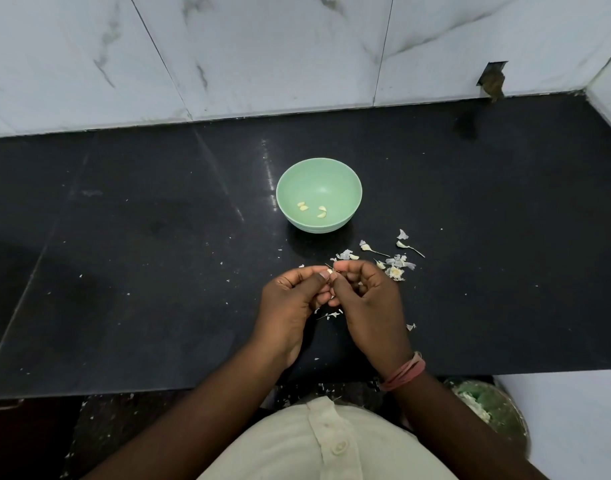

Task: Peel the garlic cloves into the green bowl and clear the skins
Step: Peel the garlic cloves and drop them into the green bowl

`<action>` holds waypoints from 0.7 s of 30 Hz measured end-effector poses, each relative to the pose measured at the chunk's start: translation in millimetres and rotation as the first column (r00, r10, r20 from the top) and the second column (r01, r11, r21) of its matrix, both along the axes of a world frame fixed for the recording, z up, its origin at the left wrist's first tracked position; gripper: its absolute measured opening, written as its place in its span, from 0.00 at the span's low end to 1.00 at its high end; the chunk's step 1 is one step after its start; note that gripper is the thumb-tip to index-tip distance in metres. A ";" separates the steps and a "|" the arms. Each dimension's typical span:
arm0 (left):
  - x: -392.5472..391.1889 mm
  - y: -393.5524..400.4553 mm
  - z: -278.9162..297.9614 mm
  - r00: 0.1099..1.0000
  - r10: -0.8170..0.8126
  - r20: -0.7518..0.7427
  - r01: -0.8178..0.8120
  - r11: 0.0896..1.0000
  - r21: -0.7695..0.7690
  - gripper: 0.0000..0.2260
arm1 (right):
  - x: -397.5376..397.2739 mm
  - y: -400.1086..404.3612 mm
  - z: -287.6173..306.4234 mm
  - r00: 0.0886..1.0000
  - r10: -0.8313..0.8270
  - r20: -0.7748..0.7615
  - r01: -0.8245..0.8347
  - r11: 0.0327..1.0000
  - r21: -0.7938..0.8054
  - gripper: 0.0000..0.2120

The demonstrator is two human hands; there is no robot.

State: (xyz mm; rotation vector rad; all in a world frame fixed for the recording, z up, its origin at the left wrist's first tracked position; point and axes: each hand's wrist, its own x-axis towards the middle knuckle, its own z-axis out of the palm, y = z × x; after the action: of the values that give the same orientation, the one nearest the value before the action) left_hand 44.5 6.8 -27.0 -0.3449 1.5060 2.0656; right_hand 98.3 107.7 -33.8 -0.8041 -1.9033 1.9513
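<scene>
A: The left hand (290, 299) sits palm toward the right one, fingers curled, thumb and forefinger pinching a small clove (330, 271) at its tip. The right hand (364, 292) meets it from the other side, fingers curled too, pinching the same clove.

B: So both hold it?

A: Yes, the fingertips touch over it, just above the counter (141, 271). Both forearms come up from the bottom edge and angle inward; the right wrist wears a pink band (403, 372).

B: Where is the bowl?

A: The bowl (318, 195) stands upright on the counter, beyond the hands and apart from them. A few peeled cloves (311, 208) lie in its bottom.

B: And the skins?

A: Skins (396, 266) lie scattered on the counter, right of the hands and near the bowl's right side, with more bits under the hands. Some pieces there have thin stems; whether any are whole cloves, I cannot tell.
</scene>
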 end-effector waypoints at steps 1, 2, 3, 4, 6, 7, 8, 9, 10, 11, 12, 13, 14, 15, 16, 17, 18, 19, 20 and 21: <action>-0.2 0.4 0.9 1.000 -0.009 0.007 0.009 1.000 0.001 0.04 | 0.3 -0.5 -0.6 1.000 0.000 0.002 0.000 1.000 0.010 0.05; 0.0 0.6 2.2 1.000 -0.017 0.012 0.017 1.000 0.002 0.05 | 0.7 -0.8 -0.7 1.000 0.001 0.001 -0.001 1.000 0.023 0.05; 0.1 1.1 3.3 1.000 -0.023 0.016 0.023 1.000 0.002 0.05 | 1.1 -0.9 -0.9 1.000 0.002 0.000 -0.002 0.999 0.035 0.05; 0.1 1.9 4.6 0.999 -0.025 0.020 0.025 1.000 -0.001 0.05 | 1.5 -1.1 -0.6 1.000 0.002 -0.003 -0.002 0.999 0.043 0.05; -0.7 3.7 6.9 1.000 -0.020 0.023 0.021 1.000 -0.017 0.05 | 1.6 -1.7 -0.5 1.000 -0.002 -0.005 0.002 0.999 0.047 0.05; -1.1 4.6 7.5 1.000 -0.017 0.020 0.017 0.999 -0.028 0.05 | 1.5 -2.2 -0.9 1.000 -0.003 -0.004 0.003 0.999 0.048 0.05; -1.4 5.2 8.3 1.000 -0.013 0.017 0.014 0.999 -0.040 0.06 | 1.2 -2.6 -1.3 1.000 -0.003 -0.002 0.004 0.999 0.049 0.05; -1.7 5.9 8.9 1.000 -0.011 0.012 0.012 0.999 -0.053 0.06 | 0.8 -3.1 -1.4 1.000 -0.005 -0.004 0.005 0.999 0.047 0.05; -1.8 6.3 9.6 1.000 -0.012 0.007 0.012 0.998 -0.067 0.06 | 0.6 -3.2 -1.9 1.000 -0.008 -0.006 0.008 0.999 0.042 0.05; -2.2 6.8 10.0 1.000 -0.015 -0.002 0.015 0.996 -0.084 0.06 | 0.1 -3.2 -2.0 1.000 -0.012 -0.009 0.012 0.999 0.035 0.05; -2.8 6.9 10.3 1.000 -0.019 -0.014 0.018 0.994 -0.105 0.06 | -0.4 -3.2 -2.1 1.000 -0.012 -0.013 0.013 0.999 0.029 0.05; -3.4 7.0 10.2 0.999 -0.022 -0.026 0.019 0.992 -0.127 0.06 | -1.0 -3.3 -2.2 1.000 -0.010 -0.012 0.011 1.000 0.026 0.05; -3.8 6.8 9.8 0.999 -0.025 -0.037 0.019 0.989 -0.147 0.06 | -1.4 -3.7 -1.8 1.000 -0.008 -0.010 0.009 1.000 0.021 0.04; -4.1 6.3 9.0 0.999 -0.028 -0.045 0.021 0.986 -0.163 0.06 | -1.9 -3.8 -1.4 1.000 -0.009 -0.007 0.009 1.000 0.010 0.04; -4.3 6.0 8.5 0.998 -0.032 -0.050 0.022 0.985 -0.173 0.05 | -2.2 -3.8 -0.5 1.000 -0.008 -0.008 0.008 1.000 -0.013 0.05; -4.3 5.6 8.3 0.998 -0.033 -0.053 0.024 0.984 -0.179 0.05 | -2.5 -3.4 0.3 1.000 -0.005 -0.010 0.004 0.999 -0.043 0.05; -4.5 5.0 8.2 0.998 -0.035 -0.056 0.024 0.983 -0.181 0.04 | -2.7 -2.7 1.0 1.000 0.000 -0.012 -0.001 0.997 -0.076 0.05; -4.9 4.6 7.9 0.998 -0.036 -0.059 0.025 0.983 -0.182 0.04 | -3.2 -2.0 1.5 1.000 0.004 -0.013 -0.005 0.994 -0.106 0.06; -5.1 4.1 7.9 0.997 -0.037 -0.062 0.025 0.983 -0.183 0.04 | -3.4 -1.1 1.0 1.000 0.003 -0.011 -0.004 0.991 -0.135 0.06; -5.6 3.8 7.5 0.997 -0.037 -0.062 0.025 0.982 -0.185 0.04 | -3.7 -0.6 0.7 1.000 -0.002 -0.010 0.001 0.986 -0.167 0.06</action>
State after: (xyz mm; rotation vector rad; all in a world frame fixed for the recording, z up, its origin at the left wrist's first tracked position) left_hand 38.8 10.6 -19.6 -0.3246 1.7366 1.9351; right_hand 94.6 107.0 -33.1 -0.8383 -1.7504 2.1313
